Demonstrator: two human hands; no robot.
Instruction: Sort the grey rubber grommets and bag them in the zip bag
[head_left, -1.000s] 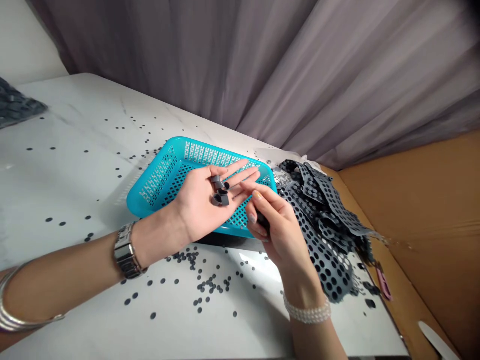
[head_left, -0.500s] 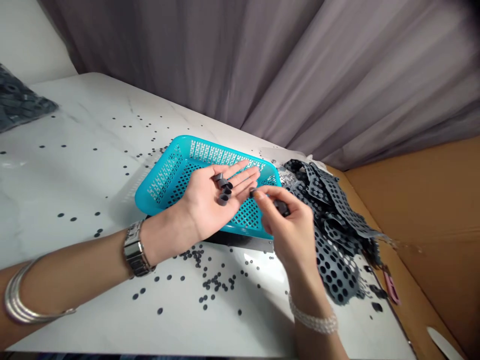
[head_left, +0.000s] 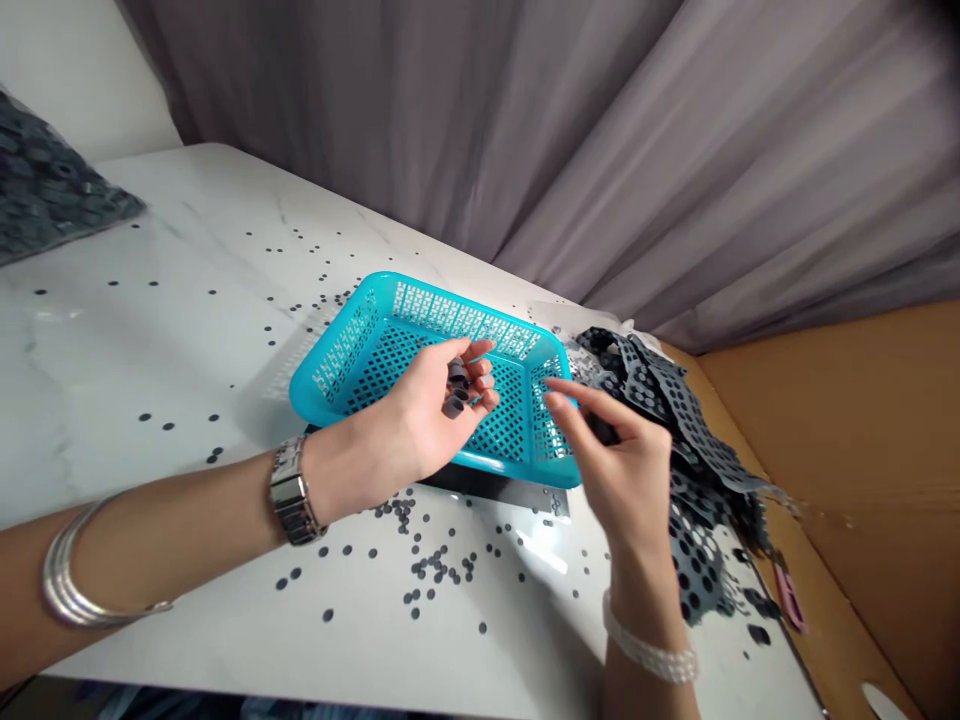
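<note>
My left hand [head_left: 442, 410] is palm up over the basket, its fingers curled round several small black rings [head_left: 454, 402]. To its right, my right hand [head_left: 619, 440] has thumb and forefinger tips close together at the basket's right rim. Its other fingers are folded on dark pieces [head_left: 602, 430], mostly hidden, that look like more black rings. Beneath both hands stands a turquoise plastic basket [head_left: 431, 468] with lattice walls; in the part I can see, its floor is bare.
Small black discs [head_left: 442, 570] lie scattered over the white marbled table [head_left: 247, 620]. Perforated black sheets [head_left: 690, 420] are heaped at right, beside a pink-handled tool [head_left: 789, 595] and cardboard [head_left: 840, 400]. A clear bag of black pieces [head_left: 56, 190] sits at far left.
The fingers of my left hand have curled in over the rings. My right hand has drawn away to the right, and the small piece at its fingertips no longer shows there.
</note>
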